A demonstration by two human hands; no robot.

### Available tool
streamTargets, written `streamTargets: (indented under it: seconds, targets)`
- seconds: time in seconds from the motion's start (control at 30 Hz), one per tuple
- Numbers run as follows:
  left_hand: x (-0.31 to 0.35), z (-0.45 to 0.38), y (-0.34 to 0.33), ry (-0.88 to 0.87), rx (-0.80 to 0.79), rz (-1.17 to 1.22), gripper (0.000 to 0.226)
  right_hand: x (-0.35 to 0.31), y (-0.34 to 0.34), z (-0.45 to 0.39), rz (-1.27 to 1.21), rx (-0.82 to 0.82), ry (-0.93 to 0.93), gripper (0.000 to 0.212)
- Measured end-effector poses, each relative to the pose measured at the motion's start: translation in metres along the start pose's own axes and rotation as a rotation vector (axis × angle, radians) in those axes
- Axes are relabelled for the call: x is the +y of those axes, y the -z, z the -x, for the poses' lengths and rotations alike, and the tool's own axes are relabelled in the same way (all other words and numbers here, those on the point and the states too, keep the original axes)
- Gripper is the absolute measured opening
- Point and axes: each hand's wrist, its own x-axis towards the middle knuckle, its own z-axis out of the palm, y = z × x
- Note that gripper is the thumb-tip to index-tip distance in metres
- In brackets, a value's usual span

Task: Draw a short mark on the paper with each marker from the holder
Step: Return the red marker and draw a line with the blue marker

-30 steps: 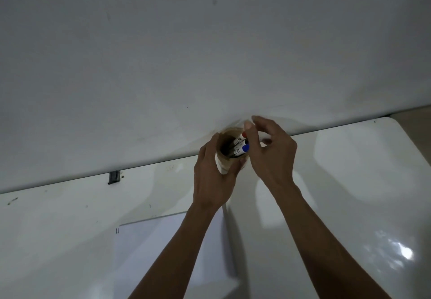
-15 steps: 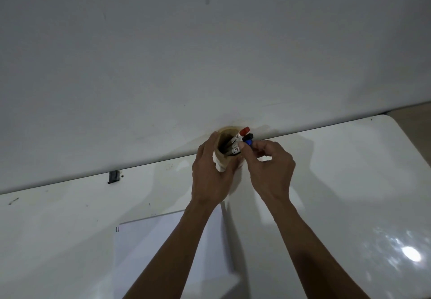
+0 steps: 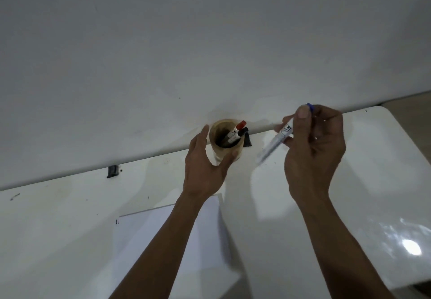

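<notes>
A tan cylindrical holder (image 3: pixel 218 130) stands at the table's far edge against the wall. Inside it lean a red-capped marker (image 3: pixel 236 130) and a black-capped marker (image 3: pixel 243 131). My left hand (image 3: pixel 205 165) cups the holder's near side, thumb and fingers wrapped loosely around it. My right hand (image 3: pixel 312 149) is to the right of the holder, raised above the table, and holds a blue-capped marker (image 3: pixel 279 139) tilted, cap end up under my thumb, blurred at its lower end. A white sheet of paper (image 3: pixel 149 240) lies near me, partly under my left forearm, with two short dark marks at its top left corner.
The white glossy table (image 3: pixel 373 182) ends in a rounded corner at the right. A plain white wall rises right behind the holder. A small black clip (image 3: pixel 113 171) sits at the table's far edge on the left, another dark piece (image 3: pixel 247 140) just right of the holder.
My right hand has pulled the blue-capped marker out of the holder and carried it up and to the right. My left hand stays around the holder.
</notes>
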Motion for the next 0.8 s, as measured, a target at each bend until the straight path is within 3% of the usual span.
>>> streamTargets:
  seconds: [0.07, 0.17, 0.33, 0.5, 0.63, 0.7, 0.8]
  targets:
    - [0.002, 0.01, 0.013, 0.037, 0.018, 0.031, 0.077, 0.006, 0.0, 0.013, 0.082, -0.042, -0.051, 0.01]
    - [0.005, 0.034, 0.044, 0.101, 0.062, 0.119, 0.048, 0.023, -0.002, 0.043, 0.261, -0.206, -0.194, 0.022]
    - [-0.007, 0.08, 0.103, 0.141, -0.127, 0.197, 0.014, 0.031, -0.022, 0.113, 0.49, -0.546, -0.37, 0.04]
    - [-0.042, 0.123, 0.155, 0.196, -0.113, 0.198, 0.011, 0.027, -0.048, 0.173, 0.528, -0.709, -0.364, 0.044]
    - [-0.073, 0.149, 0.192, 0.303, -0.021, 0.392, 0.012, 0.02, -0.064, 0.203, 0.603, -0.929, -0.353, 0.036]
    - [-0.089, 0.159, 0.207, 0.381, 0.076, 0.557, 0.013, 0.021, -0.066, 0.213, 0.635, -0.946, -0.341, 0.031]
    - [-0.111, 0.171, 0.227, 0.439, 0.138, 0.696, 0.01, 0.021, -0.067, 0.227, 0.462, -0.811, -0.357, 0.026]
